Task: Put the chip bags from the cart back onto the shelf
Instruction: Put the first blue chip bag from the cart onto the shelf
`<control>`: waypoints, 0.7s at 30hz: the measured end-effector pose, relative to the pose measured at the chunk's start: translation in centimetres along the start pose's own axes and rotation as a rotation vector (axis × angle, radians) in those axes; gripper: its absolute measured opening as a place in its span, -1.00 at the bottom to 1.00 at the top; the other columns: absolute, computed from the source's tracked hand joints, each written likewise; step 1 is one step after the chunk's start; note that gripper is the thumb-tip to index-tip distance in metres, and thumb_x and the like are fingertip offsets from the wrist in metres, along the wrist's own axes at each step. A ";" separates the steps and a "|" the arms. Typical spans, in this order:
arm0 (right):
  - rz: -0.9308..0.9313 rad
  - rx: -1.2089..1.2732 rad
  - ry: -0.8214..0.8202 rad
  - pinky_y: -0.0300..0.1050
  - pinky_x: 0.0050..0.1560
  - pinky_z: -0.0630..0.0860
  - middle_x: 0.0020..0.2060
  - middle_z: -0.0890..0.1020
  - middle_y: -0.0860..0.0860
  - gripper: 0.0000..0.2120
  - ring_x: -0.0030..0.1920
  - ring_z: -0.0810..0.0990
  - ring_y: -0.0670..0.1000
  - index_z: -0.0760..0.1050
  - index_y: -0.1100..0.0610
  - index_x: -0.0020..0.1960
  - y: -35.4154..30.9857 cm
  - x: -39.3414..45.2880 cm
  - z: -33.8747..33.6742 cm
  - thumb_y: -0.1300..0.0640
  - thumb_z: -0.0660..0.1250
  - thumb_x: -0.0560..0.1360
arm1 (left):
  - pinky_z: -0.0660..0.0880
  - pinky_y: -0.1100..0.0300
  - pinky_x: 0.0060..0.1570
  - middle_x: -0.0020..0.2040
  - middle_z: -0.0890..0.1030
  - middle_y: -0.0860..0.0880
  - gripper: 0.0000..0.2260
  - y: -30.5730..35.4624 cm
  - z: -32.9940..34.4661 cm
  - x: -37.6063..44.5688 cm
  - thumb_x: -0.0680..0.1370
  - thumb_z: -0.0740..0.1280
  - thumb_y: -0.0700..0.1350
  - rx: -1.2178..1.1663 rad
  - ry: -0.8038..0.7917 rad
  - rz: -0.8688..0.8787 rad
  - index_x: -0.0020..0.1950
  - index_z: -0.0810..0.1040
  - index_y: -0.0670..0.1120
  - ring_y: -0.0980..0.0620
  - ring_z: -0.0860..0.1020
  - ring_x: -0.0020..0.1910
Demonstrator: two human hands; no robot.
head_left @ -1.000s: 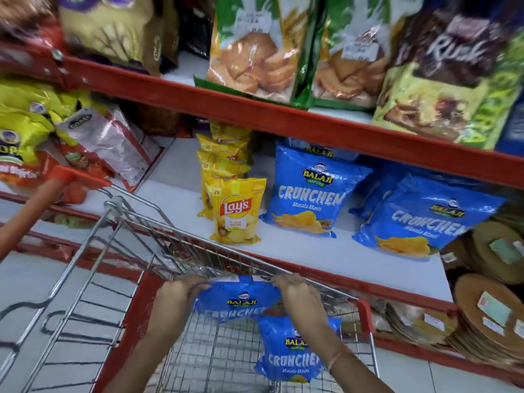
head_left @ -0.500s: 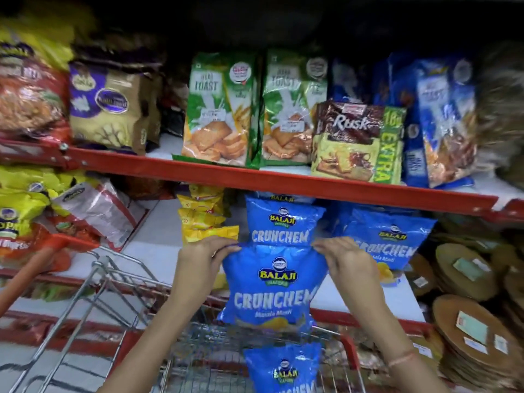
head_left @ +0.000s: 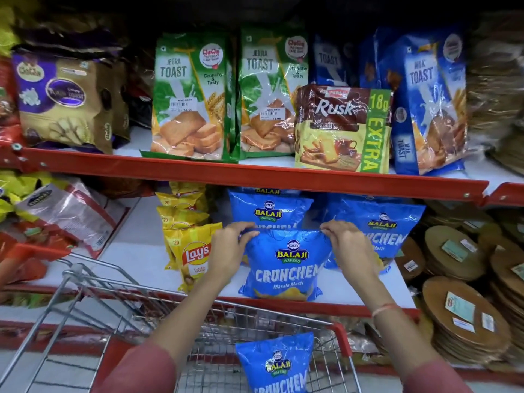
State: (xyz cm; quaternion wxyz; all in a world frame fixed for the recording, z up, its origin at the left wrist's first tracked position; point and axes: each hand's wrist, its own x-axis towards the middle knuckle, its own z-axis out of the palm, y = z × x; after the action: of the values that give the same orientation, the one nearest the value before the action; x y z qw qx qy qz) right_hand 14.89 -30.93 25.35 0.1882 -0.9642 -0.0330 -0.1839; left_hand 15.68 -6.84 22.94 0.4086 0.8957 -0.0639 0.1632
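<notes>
A blue Balaji Crunchem chip bag [head_left: 286,268] stands upright on the white shelf [head_left: 136,259], in front of another blue bag [head_left: 269,211]. My left hand [head_left: 226,251] pinches its top left corner and my right hand [head_left: 348,248] pinches its top right corner. A third blue bag [head_left: 380,228] leans on the shelf to the right. One more blue Crunchem bag [head_left: 278,364] stands in the wire cart [head_left: 119,304] below my arms.
Yellow Lay's bags [head_left: 190,251] stand in a row left of the blue bags. Stacks of round brown discs [head_left: 467,307] fill the right side. The upper red-edged shelf [head_left: 255,174] carries toast and rusk packs. More snack packs [head_left: 65,217] lie at the left.
Both hands lifted the blue bag out of the cart and carried it up and forward onto the shelf, where its bottom now rests in front of the other blue bag.
</notes>
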 end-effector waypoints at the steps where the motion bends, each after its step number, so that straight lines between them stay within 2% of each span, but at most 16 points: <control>1: -0.028 0.012 0.042 0.09 0.18 0.52 0.14 0.64 0.16 -0.82 0.21 0.56 0.14 0.57 0.19 0.14 0.0 -0.4 0.4 0.24 0.29 0.56 | 0.58 0.05 0.09 0.12 0.66 -0.12 -0.73 -0.3 0.2 -0.5 0.50 0.40 -0.14 -0.018 0.032 -0.005 0.18 0.57 -0.14 -0.03 0.61 0.08; 2: -0.085 0.024 0.098 0.05 0.30 0.43 0.18 0.62 0.17 -0.79 0.27 0.51 0.14 0.55 0.23 0.17 0.1 -0.9 0.9 0.26 0.31 0.55 | 0.53 0.13 0.11 0.18 0.62 -0.09 -0.67 -0.5 0.4 -1.3 0.50 0.40 -0.14 -0.040 0.067 0.001 0.25 0.51 -0.13 0.04 0.56 0.12; 4: -0.233 0.026 0.217 -0.02 0.36 0.35 0.18 0.61 0.15 -0.76 0.28 0.49 0.12 0.51 0.26 0.19 0.1 -2.7 2.2 0.27 0.34 0.53 | 0.45 0.31 0.10 0.26 0.52 -0.04 -0.62 -1.2 0.7 -3.5 0.52 0.37 -0.13 -0.057 0.123 0.025 0.32 0.41 -0.10 0.21 0.45 0.16; 6: -0.364 0.033 0.276 -0.01 0.32 0.40 0.14 0.62 0.12 -0.78 0.22 0.51 0.07 0.51 0.25 0.18 0.2 -5.0 4.0 0.24 0.33 0.55 | 0.41 0.27 0.17 0.27 0.48 -0.04 -0.62 -2.3 1.4 -6.3 0.52 0.35 -0.13 -0.071 0.135 0.003 0.32 0.39 -0.10 0.15 0.40 0.22; 8: -0.470 0.033 0.249 -0.03 0.27 0.43 0.07 0.66 0.12 -0.79 0.15 0.54 0.06 0.54 0.26 0.14 0.6 -7.3 6.6 0.26 0.33 0.52 | 0.34 0.28 0.22 0.24 0.45 0.00 -0.61 -4.0 2.6 -9.0 0.49 0.38 -0.17 -0.068 0.128 -0.057 0.29 0.40 -0.11 0.14 0.37 0.24; 10: -0.543 -0.025 0.142 -0.04 0.23 0.45 0.00 0.69 0.13 -0.79 0.08 0.60 0.08 0.58 0.28 0.10 1.5 -9.7 9.3 0.33 0.37 0.46 | 0.33 0.36 0.17 0.18 0.49 0.02 -0.66 -5.7 3.9 -11.6 0.49 0.39 -0.16 -0.025 0.055 -0.101 0.24 0.43 -0.09 0.21 0.39 0.16; 12: -0.580 -0.071 -0.025 -0.06 0.10 0.56 -0.05 0.70 0.11 -0.75 -0.01 0.66 0.09 0.60 0.25 0.07 2.7 -11.9 11.6 0.38 0.34 0.41 | 0.45 0.19 0.14 0.12 0.56 -0.05 -0.72 -7.7 5.6 -13.7 0.49 0.39 -0.20 0.027 -0.097 -0.137 0.19 0.48 -0.08 0.12 0.48 0.12; 13: -0.571 -0.095 -0.142 -0.10 -0.02 0.62 -0.07 0.71 0.08 -0.70 -0.05 0.67 0.07 0.61 0.20 0.06 3.3 -12.8 12.6 0.37 0.33 0.36 | 0.48 0.08 0.15 0.15 0.56 -0.09 -0.71 -8.7 6.5 -14.5 0.50 0.39 -0.21 0.056 -0.188 -0.186 0.21 0.49 -0.09 0.03 0.51 0.15; 15: -0.475 -0.176 -0.384 -0.21 -0.29 0.60 -0.17 0.70 -0.02 -0.60 -0.16 0.67 -0.01 0.62 0.08 0.03 4.3 -13.9 14.2 0.30 0.43 0.20 | 0.48 0.00 0.23 0.31 0.48 -0.13 -0.62 -10.6 8.4 -15.4 0.52 0.37 -0.15 0.107 -0.383 -0.317 0.33 0.41 -0.08 -0.11 0.47 0.28; 17: -0.352 -0.241 -0.597 -0.27 -0.45 0.55 -0.28 0.69 -0.05 -0.44 -0.27 0.67 -0.06 0.64 0.05 -0.03 5.0 -14.3 15.8 0.25 0.56 -0.03 | 0.41 -0.06 0.32 0.45 0.33 -0.12 -0.48 -12.5 10.1 -15.9 0.53 0.33 -0.03 0.200 -0.607 -0.378 0.44 0.25 -0.07 -0.12 0.35 0.40; 18: -0.286 -0.276 -0.655 -0.28 -0.44 0.56 -0.29 0.70 -0.05 -0.39 -0.29 0.68 -0.06 0.64 0.06 -0.04 5.3 -14.4 16.5 0.24 0.58 -0.10 | 0.37 -0.06 0.35 0.46 0.31 -0.11 -0.45 -13.3 10.8 -16.0 0.53 0.32 0.01 0.264 -0.711 -0.389 0.45 0.21 -0.09 -0.11 0.32 0.42; 19: -0.230 -0.307 -0.702 -0.26 -0.37 0.59 -0.26 0.71 -0.04 -0.39 -0.26 0.68 -0.04 0.64 0.07 -0.02 5.8 -14.6 17.3 0.23 0.59 -0.08 | 0.34 -0.03 0.37 0.45 0.32 -0.12 -0.46 -13.9 11.5 -16.2 0.53 0.32 0.00 0.294 -0.771 -0.410 0.44 0.21 -0.10 -0.10 0.32 0.41; 21: -0.180 -0.339 -0.778 -0.14 -0.07 0.62 -0.08 0.70 0.02 -0.41 -0.07 0.67 0.05 0.58 0.13 0.12 7.0 -15.4 19.1 0.25 0.58 0.10 | 0.35 0.03 0.36 0.43 0.36 -0.15 -0.49 -14.9 12.7 -16.4 0.54 0.33 -0.08 0.271 -0.794 -0.489 0.43 0.23 -0.10 -0.11 0.34 0.40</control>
State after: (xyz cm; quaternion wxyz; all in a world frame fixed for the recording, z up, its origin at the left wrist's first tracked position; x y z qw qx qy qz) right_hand 7.99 -30.18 0.82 -0.0162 -0.9723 -0.1546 0.1746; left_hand 7.04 -6.87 -1.12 0.2587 0.9227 0.0192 -0.2852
